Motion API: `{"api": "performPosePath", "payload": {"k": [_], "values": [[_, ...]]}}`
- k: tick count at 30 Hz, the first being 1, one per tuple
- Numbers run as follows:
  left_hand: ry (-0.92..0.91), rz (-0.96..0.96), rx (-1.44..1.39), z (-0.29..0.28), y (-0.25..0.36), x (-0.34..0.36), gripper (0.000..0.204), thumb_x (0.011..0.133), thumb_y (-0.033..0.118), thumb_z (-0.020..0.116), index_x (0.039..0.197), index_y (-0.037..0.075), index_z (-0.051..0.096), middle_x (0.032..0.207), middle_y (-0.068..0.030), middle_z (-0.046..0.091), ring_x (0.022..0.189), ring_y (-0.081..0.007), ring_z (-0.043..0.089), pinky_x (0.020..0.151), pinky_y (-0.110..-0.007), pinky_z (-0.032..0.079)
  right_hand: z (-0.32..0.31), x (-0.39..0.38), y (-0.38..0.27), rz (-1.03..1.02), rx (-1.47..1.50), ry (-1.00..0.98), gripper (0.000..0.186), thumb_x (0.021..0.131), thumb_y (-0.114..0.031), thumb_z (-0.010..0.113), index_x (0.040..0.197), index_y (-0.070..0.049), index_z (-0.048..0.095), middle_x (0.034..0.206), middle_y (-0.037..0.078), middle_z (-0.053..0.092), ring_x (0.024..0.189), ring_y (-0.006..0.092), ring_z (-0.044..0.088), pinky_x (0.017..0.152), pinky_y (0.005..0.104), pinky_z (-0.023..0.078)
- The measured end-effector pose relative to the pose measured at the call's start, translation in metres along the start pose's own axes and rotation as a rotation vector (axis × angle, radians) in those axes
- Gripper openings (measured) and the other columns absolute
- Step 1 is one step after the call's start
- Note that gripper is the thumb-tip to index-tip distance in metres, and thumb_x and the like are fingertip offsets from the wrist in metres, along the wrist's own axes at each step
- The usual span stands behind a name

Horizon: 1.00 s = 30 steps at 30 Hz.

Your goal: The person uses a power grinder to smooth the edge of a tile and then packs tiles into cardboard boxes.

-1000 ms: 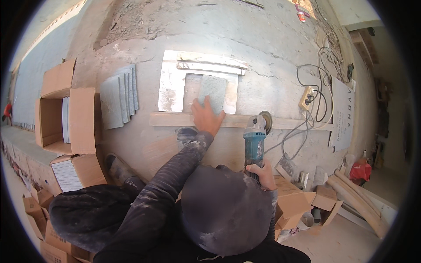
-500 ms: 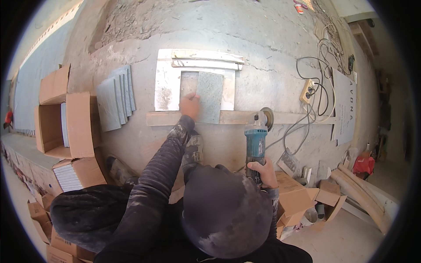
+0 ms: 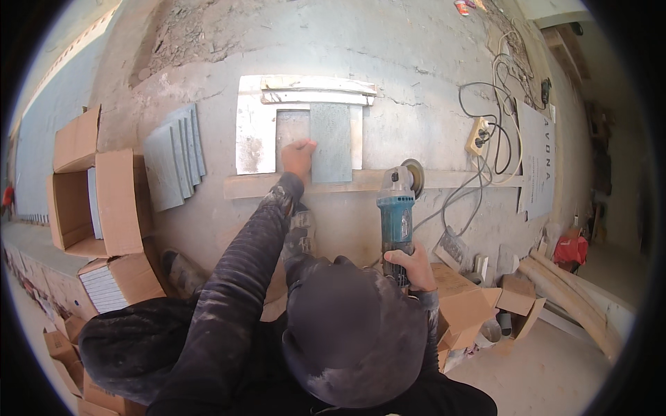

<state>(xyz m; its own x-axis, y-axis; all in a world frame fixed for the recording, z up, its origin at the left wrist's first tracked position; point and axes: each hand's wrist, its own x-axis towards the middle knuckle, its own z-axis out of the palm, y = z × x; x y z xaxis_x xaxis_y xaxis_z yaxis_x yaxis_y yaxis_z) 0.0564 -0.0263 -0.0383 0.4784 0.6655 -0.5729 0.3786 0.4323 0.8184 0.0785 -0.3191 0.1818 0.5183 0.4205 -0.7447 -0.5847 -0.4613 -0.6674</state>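
Observation:
My left hand [image 3: 297,157], fingers curled, grips the left edge of a grey speckled tile [image 3: 331,144] that lies within a white board frame [image 3: 256,125]. Two narrow white strips [image 3: 318,98] rest along the frame's top, and a wooden plank [image 3: 246,186] runs across below it. My right hand [image 3: 411,265] is wrapped round the body of a teal angle grinder [image 3: 394,220], held upright in the picture with its disc [image 3: 415,176] at the top, right of the tile.
Several grey tiles [image 3: 172,156] are fanned out at left beside open cardboard boxes [image 3: 118,201]. At right lie a power strip [image 3: 477,136] with tangled cables, a printed board [image 3: 535,161], a red bag [image 3: 571,249], long wooden pieces [image 3: 569,298] and more cardboard [image 3: 458,298].
My left hand has moved left from atop the tile to its left edge, and the tile has slid slightly. The grinder stays in my right hand. The whole view has shifted slightly.

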Motion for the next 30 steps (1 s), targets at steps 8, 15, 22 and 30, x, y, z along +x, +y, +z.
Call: {"api": "performPosePath", "payload": {"k": [8,15,22,30], "values": [[-0.053,0.668,0.741,-0.032,-0.013,-0.088,0.048,0.083,0.013,0.068,0.128,0.0,0.058,0.129,-0.0185,0.058,0.127,-0.0362,0.049,0.107,-0.047,0.037,0.036,0.024,-0.001,-0.124,-0.066,-0.044,0.044,0.076,-0.015,0.078,0.111,-0.001,0.055,0.086,0.002,0.06,0.073,0.0106,0.059,0.065,0.0271,0.05],[-0.159,0.842,1.029,-0.044,-0.031,-0.117,0.055,0.087,0.022,0.061,0.138,0.004,0.05,0.151,-0.0169,0.04,0.144,-0.0357,0.031,0.116,-0.057,0.021,0.1,0.074,0.017,-0.255,-0.039,-0.101,0.058,0.069,-0.019,0.078,0.116,0.006,0.058,0.097,0.013,0.067,0.085,0.0197,0.064,0.077,0.0317,0.052],[-0.368,0.882,1.071,-0.074,-0.036,-0.11,0.052,0.088,0.033,0.058,0.135,0.009,0.054,0.146,-0.0147,0.044,0.143,-0.0359,0.03,0.116,-0.061,0.017,0.136,0.089,0.033,-0.251,-0.166,0.043,0.074,0.06,-0.034,0.079,0.116,0.01,0.057,0.106,0.026,0.067,0.099,0.0348,0.067,0.085,0.0384,0.052],[-0.381,0.899,0.94,-0.08,-0.053,-0.095,0.05,0.088,0.034,0.059,0.13,0.007,0.056,0.14,-0.0175,0.049,0.138,-0.0374,0.034,0.117,-0.058,0.017,0.144,0.091,0.038,-0.251,-0.172,0.055,0.074,0.061,-0.035,0.079,0.116,0.011,0.056,0.106,0.026,0.066,0.099,0.0356,0.067,0.085,0.0395,0.053]]}}
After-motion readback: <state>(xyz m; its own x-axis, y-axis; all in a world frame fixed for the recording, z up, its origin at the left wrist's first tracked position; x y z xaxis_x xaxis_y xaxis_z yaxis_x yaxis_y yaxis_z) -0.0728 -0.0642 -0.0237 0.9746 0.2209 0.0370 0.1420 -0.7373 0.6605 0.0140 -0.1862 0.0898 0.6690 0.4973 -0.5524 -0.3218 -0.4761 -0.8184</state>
